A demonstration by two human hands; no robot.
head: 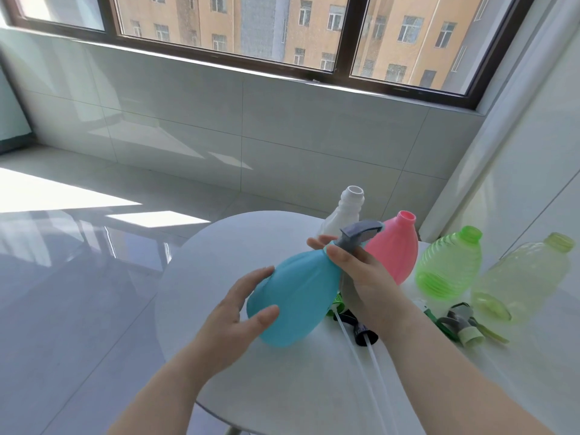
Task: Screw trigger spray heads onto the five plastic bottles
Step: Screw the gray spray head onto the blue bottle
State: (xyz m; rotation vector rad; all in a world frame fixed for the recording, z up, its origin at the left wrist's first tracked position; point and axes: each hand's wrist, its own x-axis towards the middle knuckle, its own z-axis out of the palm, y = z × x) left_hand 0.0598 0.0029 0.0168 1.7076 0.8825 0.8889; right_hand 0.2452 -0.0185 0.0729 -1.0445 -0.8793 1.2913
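A person holds a blue bottle [292, 296] tilted above a round white tabletop [238, 246], its base toward the near left and its neck toward the far right. The bottle is opaque, pear-shaped and smooth, with faint lengthwise ridges. A grey spray head [361, 232] sits on its neck, nozzle pointing right. The left hand [241, 312] cups the bottle's base, fingers spread and thumb pressed against the plastic. The right hand [364, 277] is wrapped around the neck just below the spray head, fingers closed on it.

Behind, four uncapped bottles stand in a row toward the right: a white bottle [343, 211] farthest, a pink bottle [395, 249] beside it, a ribbed green bottle [448, 265], and a pale yellow bottle [524, 274] leaning at the right edge. Loose spray heads [461, 321] lie on the tabletop near the yellow bottle, and more lie under the right wrist, their white dip tubes [361, 365] running toward the near edge.
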